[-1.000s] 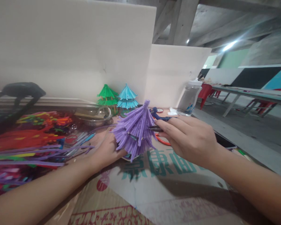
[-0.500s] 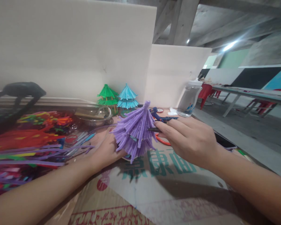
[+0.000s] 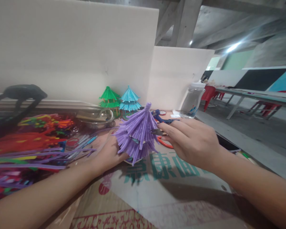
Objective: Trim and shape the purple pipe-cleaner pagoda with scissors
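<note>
A purple two-tiered pipe-cleaner roof model (image 3: 139, 132) stands tilted in the middle, above the printed cardboard (image 3: 162, 190). My left hand (image 3: 109, 151) is closed on its lower left side, the fingertips hidden behind the purple strands. From the right, my right hand (image 3: 193, 140) grips a small dark-tipped tool (image 3: 158, 132), probably scissors with red-orange handles; its tip touches the right edge of the upper tier. Behind stand a green model (image 3: 108, 98) and a light blue model (image 3: 130, 99).
Colourful pipe cleaners (image 3: 33, 136) cover the left side, with a metal bowl (image 3: 95, 118) behind. A blue glue gun (image 3: 159, 117), a clear bottle (image 3: 192, 100) and a phone (image 3: 227, 143) lie or stand to the right. White boards (image 3: 73, 54) rise behind.
The tool's tip has turned and its blades now show more widely beside the purple strands. The purple model has shifted very slightly left.
</note>
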Motion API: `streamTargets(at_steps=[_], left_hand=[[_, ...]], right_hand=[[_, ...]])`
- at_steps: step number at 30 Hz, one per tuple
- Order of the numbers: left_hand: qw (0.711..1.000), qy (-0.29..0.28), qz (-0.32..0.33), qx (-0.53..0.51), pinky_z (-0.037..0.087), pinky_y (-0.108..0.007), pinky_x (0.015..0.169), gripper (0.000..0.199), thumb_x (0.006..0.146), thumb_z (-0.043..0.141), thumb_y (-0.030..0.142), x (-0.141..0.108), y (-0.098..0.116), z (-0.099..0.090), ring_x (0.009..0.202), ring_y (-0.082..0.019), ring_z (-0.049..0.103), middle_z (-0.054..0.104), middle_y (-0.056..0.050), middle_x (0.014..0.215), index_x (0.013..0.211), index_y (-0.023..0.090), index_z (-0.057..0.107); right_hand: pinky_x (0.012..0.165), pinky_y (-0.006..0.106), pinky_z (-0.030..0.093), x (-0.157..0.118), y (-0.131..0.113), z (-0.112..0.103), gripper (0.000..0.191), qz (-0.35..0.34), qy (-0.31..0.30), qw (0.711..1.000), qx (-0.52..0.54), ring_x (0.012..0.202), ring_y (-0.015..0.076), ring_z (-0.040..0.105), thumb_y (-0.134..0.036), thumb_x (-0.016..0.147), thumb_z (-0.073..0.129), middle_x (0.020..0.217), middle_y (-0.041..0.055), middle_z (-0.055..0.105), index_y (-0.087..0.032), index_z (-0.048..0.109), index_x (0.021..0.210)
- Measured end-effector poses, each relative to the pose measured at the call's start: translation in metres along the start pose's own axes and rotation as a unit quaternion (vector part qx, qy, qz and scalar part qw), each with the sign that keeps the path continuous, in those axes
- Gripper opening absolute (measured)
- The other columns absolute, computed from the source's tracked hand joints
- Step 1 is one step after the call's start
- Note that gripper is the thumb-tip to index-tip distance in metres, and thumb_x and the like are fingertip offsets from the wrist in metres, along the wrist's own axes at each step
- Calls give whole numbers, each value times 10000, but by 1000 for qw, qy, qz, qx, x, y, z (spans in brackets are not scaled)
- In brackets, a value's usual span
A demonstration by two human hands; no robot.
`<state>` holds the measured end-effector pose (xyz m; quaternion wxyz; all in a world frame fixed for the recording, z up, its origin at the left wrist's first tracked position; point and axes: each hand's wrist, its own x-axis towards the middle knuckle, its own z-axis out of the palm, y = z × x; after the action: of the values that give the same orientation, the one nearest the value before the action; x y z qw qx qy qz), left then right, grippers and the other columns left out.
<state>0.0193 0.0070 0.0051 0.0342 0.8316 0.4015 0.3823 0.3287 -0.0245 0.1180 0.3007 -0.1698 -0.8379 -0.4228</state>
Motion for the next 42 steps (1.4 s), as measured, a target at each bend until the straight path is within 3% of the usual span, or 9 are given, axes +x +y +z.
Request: streamTargets(at_steps=[3,8,13,17,23,30,42], left_hand=[[1000,-1,4,2,550,-526,1233,475,934,678,341,-1,-1,1,1369,-366,722,791,-134,1426,1387,211,738],[999,2,-4,43,506,-612,1257,494,921,694,391,-5,-9,5,1327,-403,727,787,-165,1399,1372,196,739],[999,0,0,38,525,-581,1239,496,899,703,354,-4,-9,4,1405,-397,685,773,-153,1442,1371,205,736],[999,-6,14,36,553,-542,1218,456,909,693,344,-3,-9,4,1363,-381,716,791,-133,1412,1340,205,751],[998,5,20,53,525,-564,1243,501,926,689,383,-6,-14,8,1396,-395,695,776,-144,1440,1394,208,728],[997,-2,26,66,540,-568,1208,465,918,677,354,-3,-9,4,1304,-391,730,805,-134,1352,1357,217,748],[999,5,8,46,576,-538,1173,441,882,694,347,-4,-9,4,1291,-380,728,799,-130,1330,1297,207,747]], right_hand=[[693,358,476,0,-1,0,219,0,-4,1000,-1,764,208,708,-165,1155,526,897,63,822,-134,725,1241],[745,361,497,1,-2,-1,235,4,-5,1000,-5,837,223,729,-151,1157,525,955,81,840,-114,730,1266],[766,353,480,1,-2,0,235,0,-6,1000,-2,878,219,723,-127,1150,535,962,87,828,-107,728,1282],[704,358,430,0,-2,1,229,-3,-5,1000,-11,788,204,672,-163,1175,515,910,59,808,-124,719,1272],[704,362,420,0,-3,2,220,-2,0,1000,-13,777,204,649,-186,1183,523,890,56,797,-121,716,1265],[721,358,429,1,-3,2,238,-3,0,1000,-16,778,206,645,-229,1199,517,872,52,785,-118,719,1256],[696,356,430,-1,-2,2,248,-4,-5,1000,-15,766,201,663,-126,1174,474,868,50,784,-120,701,1274]])
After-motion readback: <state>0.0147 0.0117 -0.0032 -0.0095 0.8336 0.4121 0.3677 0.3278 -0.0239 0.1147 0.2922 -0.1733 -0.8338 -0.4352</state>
